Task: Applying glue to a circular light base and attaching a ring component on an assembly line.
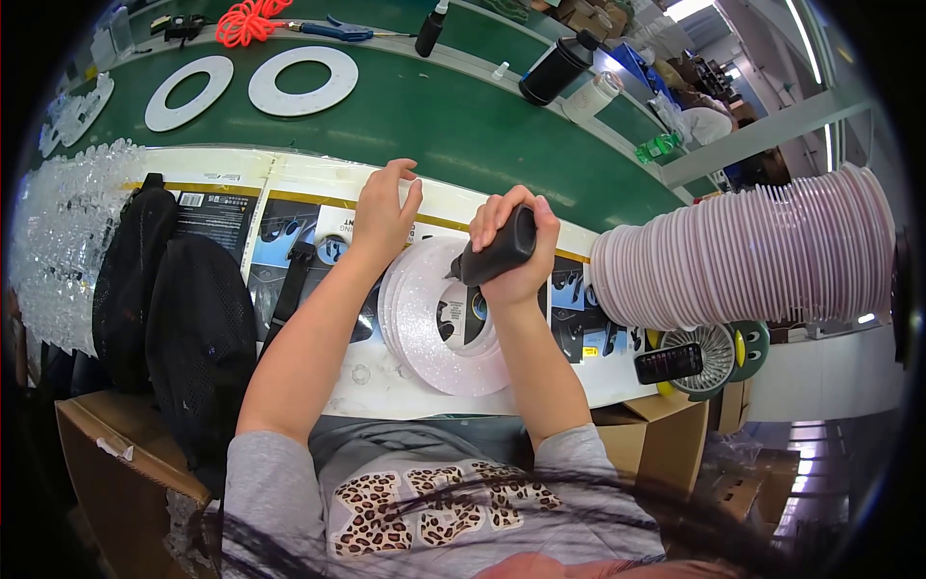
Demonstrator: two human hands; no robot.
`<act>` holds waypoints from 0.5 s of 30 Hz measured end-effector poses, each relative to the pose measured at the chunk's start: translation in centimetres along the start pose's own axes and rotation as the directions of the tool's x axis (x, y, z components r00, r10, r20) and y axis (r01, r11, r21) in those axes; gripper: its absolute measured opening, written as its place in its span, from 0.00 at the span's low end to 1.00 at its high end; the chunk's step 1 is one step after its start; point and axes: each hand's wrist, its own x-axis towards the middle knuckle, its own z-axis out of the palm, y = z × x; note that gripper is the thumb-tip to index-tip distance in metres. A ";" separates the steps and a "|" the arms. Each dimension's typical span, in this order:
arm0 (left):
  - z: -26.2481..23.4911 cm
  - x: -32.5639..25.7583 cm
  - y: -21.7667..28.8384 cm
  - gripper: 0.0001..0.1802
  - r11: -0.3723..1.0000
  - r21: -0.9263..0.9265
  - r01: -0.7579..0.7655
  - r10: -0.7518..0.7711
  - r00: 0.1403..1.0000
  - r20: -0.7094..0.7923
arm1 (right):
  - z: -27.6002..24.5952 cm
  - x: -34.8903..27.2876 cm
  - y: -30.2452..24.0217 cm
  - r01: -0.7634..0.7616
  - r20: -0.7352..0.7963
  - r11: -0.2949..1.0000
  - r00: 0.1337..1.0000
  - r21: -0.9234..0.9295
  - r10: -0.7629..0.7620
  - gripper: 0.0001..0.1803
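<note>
One person works at a desk [405, 391] under a head camera; both forearms enter from the near edge.

Counts: two hands, one black tool, one short pile of pink glitter rings at the near centre, one long stack of pink rings lying on its side at the right, two white rings on the far green belt, one orange coiled hose, one blue hand tool, two dark bottles, one small fan, two black mesh items at the left.

The right hand [516, 246] is closed in a full fist around the tool [497, 256], gripping its upper body. The tool tilts, with its tip pointing down and left onto the far part of the top ring [424, 328]. The pile itself lies flat on the desk, directly under the right hand and just near of the left hand.

The left hand [386, 207] is half open with fingers curled. It holds nothing; whether its fingertips touch the desk cannot be told. It sits just far and left of the pile, close to the right hand.

The stack [743, 256] lies well right of both hands. The white rings [246, 87] lie well apart from the hands on the belt [434, 121], with the hose [246, 19] beyond them.

The fan [709, 352] stands under the stack, at the right of the desk.
</note>
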 end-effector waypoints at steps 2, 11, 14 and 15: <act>-0.1 0.0 0.0 0.14 1.000 0.000 0.003 -0.003 1.000 0.000 | 0.1 0.1 0.1 -0.011 -0.017 1.000 1.000 0.003 0.011 0.23; -0.1 0.0 -0.1 0.14 1.000 0.002 -0.004 0.004 1.000 0.000 | 1.2 1.4 -1.0 0.030 -0.034 1.000 0.999 -0.004 -0.030 0.23; -0.2 0.0 -0.1 0.13 1.000 0.005 -0.017 0.017 1.000 -0.004 | 1.5 2.0 -0.4 0.019 -0.044 1.000 0.999 -0.017 -0.019 0.23; -0.1 0.0 -0.1 0.13 1.000 0.001 -0.023 0.023 1.000 -0.007 | 1.5 2.2 -0.2 0.001 -0.042 1.000 0.999 -0.023 -0.002 0.23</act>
